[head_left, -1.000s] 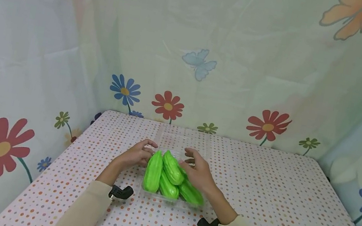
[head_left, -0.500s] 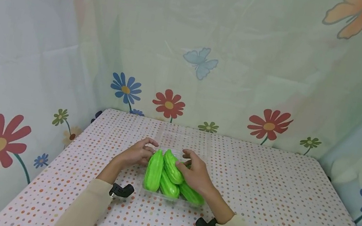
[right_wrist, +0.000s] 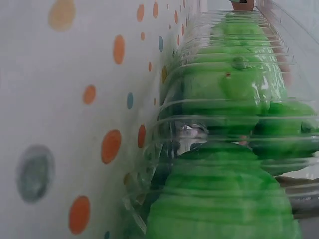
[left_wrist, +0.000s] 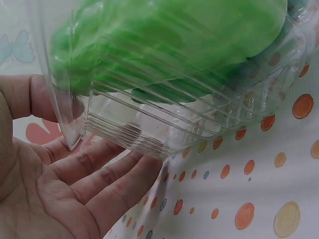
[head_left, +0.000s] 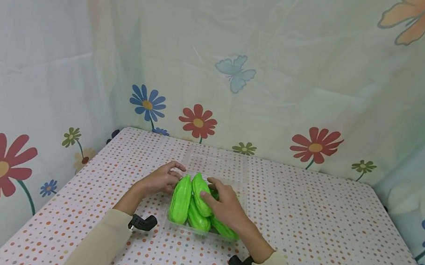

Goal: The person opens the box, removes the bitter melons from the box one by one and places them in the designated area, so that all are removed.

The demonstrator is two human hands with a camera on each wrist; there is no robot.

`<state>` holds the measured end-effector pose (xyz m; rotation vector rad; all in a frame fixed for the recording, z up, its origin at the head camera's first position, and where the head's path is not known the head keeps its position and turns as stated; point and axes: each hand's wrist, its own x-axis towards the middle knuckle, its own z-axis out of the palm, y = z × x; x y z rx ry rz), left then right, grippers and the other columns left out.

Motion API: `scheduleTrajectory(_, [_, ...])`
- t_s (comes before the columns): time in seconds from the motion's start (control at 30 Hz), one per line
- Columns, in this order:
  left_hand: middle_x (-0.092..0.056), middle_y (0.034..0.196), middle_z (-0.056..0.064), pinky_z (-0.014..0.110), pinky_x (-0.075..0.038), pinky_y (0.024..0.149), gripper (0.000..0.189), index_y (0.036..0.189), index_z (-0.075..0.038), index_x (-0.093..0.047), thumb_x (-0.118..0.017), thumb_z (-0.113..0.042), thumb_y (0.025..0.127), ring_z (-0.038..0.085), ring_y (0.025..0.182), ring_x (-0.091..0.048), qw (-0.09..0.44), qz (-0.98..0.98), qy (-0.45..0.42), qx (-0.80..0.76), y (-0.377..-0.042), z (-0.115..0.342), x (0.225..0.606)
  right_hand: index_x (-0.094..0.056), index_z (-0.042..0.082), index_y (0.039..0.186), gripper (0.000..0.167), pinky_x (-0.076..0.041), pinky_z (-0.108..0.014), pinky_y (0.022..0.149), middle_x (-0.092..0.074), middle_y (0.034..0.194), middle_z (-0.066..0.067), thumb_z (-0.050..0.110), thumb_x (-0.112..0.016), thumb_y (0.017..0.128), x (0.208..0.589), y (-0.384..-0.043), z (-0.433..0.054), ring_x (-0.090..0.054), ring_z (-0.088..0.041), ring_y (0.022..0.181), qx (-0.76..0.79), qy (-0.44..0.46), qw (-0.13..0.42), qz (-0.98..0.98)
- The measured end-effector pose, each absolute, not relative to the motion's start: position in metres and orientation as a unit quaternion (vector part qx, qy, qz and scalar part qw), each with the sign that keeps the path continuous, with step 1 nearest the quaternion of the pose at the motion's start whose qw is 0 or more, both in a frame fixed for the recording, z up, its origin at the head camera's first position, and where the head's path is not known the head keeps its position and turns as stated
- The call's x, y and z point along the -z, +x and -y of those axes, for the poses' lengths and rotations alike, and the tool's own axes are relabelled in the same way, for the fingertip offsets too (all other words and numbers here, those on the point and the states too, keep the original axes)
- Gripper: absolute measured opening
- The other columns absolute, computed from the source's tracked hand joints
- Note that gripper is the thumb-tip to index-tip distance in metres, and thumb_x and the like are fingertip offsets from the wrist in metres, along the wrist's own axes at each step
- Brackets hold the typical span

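In the head view, my right hand (head_left: 228,207) holds the top green ribbed gourd (head_left: 200,191) between thumb and fingers. Beneath and beside it lie a left gourd (head_left: 181,200), a middle gourd (head_left: 199,220) and a right gourd (head_left: 226,229), all in a clear plastic clamshell box (head_left: 195,231). My left hand (head_left: 159,180) stays at the box's left side; the left wrist view shows its fairly straight fingers (left_wrist: 112,177) touching the ribbed wall. In the right wrist view, gourds (right_wrist: 219,199) show through the plastic, while most of the right hand is out of sight.
The box's transparent lid (head_left: 217,161) lies folded back behind it. A dotted cloth (head_left: 307,225) covers the table, and a flower-printed curtain (head_left: 278,97) stands along the back and both sides. Each wrist carries a black camera mount (head_left: 143,222).
My right hand has moved left onto the top gourd and taken hold of it, and that gourd has shifted slightly. The left hand stays about where it was.
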<state>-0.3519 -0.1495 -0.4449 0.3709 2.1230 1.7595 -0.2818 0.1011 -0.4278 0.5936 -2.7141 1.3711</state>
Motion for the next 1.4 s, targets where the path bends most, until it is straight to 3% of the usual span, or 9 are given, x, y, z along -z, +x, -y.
scheduleTrajectory(0.37, [-0.067, 0.119, 0.018, 0.034, -0.059, 0.076, 0.049, 0.139, -0.005, -0.044, -0.048, -0.001, 0.091, 0.021, 0.096, -0.069, 0.176, -0.752, 0.135, -0.621, -0.3551, 0.1510, 0.4442, -0.048, 0.006, 0.151, 0.059, -0.048, -0.053, 0.098, -0.060, 0.134, -0.016, 0.035, -0.061, 0.102, 0.4288, -0.2813, -0.0979, -0.054, -0.032, 0.120, -0.416, 0.201, 0.024, 0.886])
scheduleTrajectory(0.73, [-0.067, 0.120, 0.017, 0.032, -0.058, 0.075, 0.052, 0.142, -0.004, -0.042, -0.047, -0.002, 0.090, 0.020, 0.095, -0.069, 0.182, -0.753, 0.140, -0.616, -0.3555, 0.1505, 0.4433, -0.045, 0.004, 0.152, 0.060, -0.041, -0.050, 0.114, -0.053, 0.149, -0.015, 0.032, -0.062, 0.102, 0.4292, -0.2818, -0.0969, -0.049, -0.032, 0.138, -0.468, 0.213, 0.018, 0.857])
scheduleTrajectory(1.13, [-0.068, 0.118, 0.017, 0.036, -0.059, 0.078, 0.051, 0.140, -0.006, -0.043, -0.047, 0.000, 0.090, 0.022, 0.094, -0.070, 0.183, -0.745, 0.137, -0.626, -0.3537, 0.1511, 0.4444, -0.048, 0.006, 0.151, 0.057, -0.054, -0.042, 0.096, -0.062, 0.138, -0.011, 0.026, -0.064, 0.100, 0.4275, -0.2799, -0.0959, -0.064, -0.025, 0.115, -0.498, 0.203, 0.011, 0.843])
scheduleTrajectory(1.4, [-0.069, 0.117, 0.014, 0.037, -0.059, 0.084, 0.051, 0.142, -0.005, -0.043, -0.049, -0.001, 0.091, 0.021, 0.098, -0.070, 0.182, -0.739, 0.140, -0.633, -0.3519, 0.1528, 0.4524, -0.048, 0.004, 0.150, 0.057, -0.056, -0.038, 0.089, -0.063, 0.134, -0.013, 0.026, -0.064, 0.100, 0.4310, -0.2775, -0.0969, -0.065, -0.024, 0.109, -0.507, 0.199, 0.010, 0.839])
